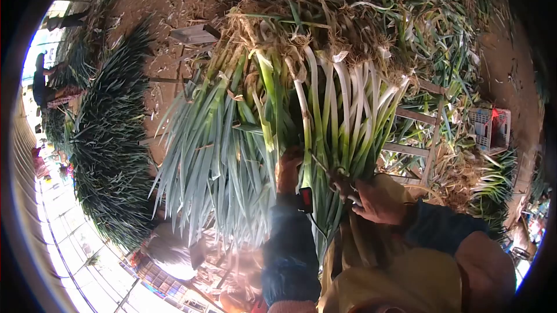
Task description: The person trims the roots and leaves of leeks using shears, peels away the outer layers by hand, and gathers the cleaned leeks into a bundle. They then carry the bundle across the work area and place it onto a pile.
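A bunch of long green onions [342, 104] stands before me, white stalks and roots pointing away, green leaves toward my body. My left hand [288, 171] is at the bunch's left side, fingers curled against the stalks and partly hidden by them. On the right, my right hand [380, 200] is closed at the bunch's lower part, fingertips pinched around a small brownish piece whose kind I cannot make out. A thin dark line crosses the stalks beside it. Left of the bunch lies a bigger heap of green onions [214, 145], its leaves hanging down.
Wooden frame bars [415, 116] show right of the bunch, with a wooden block [196, 34] at upper left. A long row of leafy onions [113, 145] runs along the left. A plastic crate [490, 129] stands at right among scattered trimmings. A person [42, 81] is far left.
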Demonstrator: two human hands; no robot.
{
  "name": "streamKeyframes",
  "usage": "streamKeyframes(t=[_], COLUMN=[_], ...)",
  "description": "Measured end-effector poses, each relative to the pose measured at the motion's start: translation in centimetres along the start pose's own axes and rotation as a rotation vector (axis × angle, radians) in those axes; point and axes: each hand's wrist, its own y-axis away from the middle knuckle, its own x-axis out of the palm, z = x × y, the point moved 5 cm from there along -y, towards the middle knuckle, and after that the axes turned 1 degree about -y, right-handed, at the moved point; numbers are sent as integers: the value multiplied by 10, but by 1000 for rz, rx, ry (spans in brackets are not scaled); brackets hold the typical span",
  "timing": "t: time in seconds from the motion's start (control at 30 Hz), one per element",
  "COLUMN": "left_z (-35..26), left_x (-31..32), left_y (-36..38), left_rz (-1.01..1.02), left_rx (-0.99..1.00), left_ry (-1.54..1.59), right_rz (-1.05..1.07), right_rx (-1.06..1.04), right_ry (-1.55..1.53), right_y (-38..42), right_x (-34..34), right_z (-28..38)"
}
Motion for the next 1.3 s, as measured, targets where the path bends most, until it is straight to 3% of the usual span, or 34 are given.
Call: streamKeyframes(t=[0.03, 0.13, 0.2, 0.27, 0.33, 0.43, 0.53, 0.6, 0.67, 0.73, 0.83, 0.97, 1.07, 1.17, 1.2, 1.3], left_z=[-15, 14, 42, 41, 34, 23, 34, 44, 37, 36, 41, 66, 75, 56, 12, -15], left_x=[-2, 0, 3, 5, 7, 11, 12, 11, 10, 11, 11, 12, 13, 11, 10, 12], left_y=[1, 7, 9, 10, 5, 7, 9, 10, 9, 7, 4, 1, 2, 10, 5, 1], left_rz=[11, -32, 42, 55, 12, -19, -24, -61, -116, -113, -127, -115, -156, -55, -31, 15], left_rx=[121, -183, -349, -441, -459, -434, -472, -523, -621, -614, -593, -555, -566, -444, -278, -399], left_ry=[-141, 366, 689, 821, 761, 701, 724, 730, 742, 734, 715, 649, 463, 504, 312, 98], right_rz=[85, 10, 66, 63, -1, -203, -83, -179, -209, -165, -132, -305, -257, -198, -215, -326], right_rx=[63, -44, -12, -3, -17, -356, -141, -317, -307, -116, -77, -91, -23, 40, 58, 28], right_ry=[61, 139, 86, 100, 181, 342, 208, 411, 365, 68, 458, 310, 299, 293, 278, 359], right_y=[4, 16, 16, 10, 0, 7, 21, 30, 25, 6, -17, -56, -62, -77, -88, -118], right_x=[-3, 3, 15, 26, 33, 30, 27, 28, 29, 29, -18, -12, -24, -36, -39, -56], right_z=[6, 14, 6, -2, -9, -2, 9, 10, 2, -12, 25, -18, -16, -17, -22, -24])
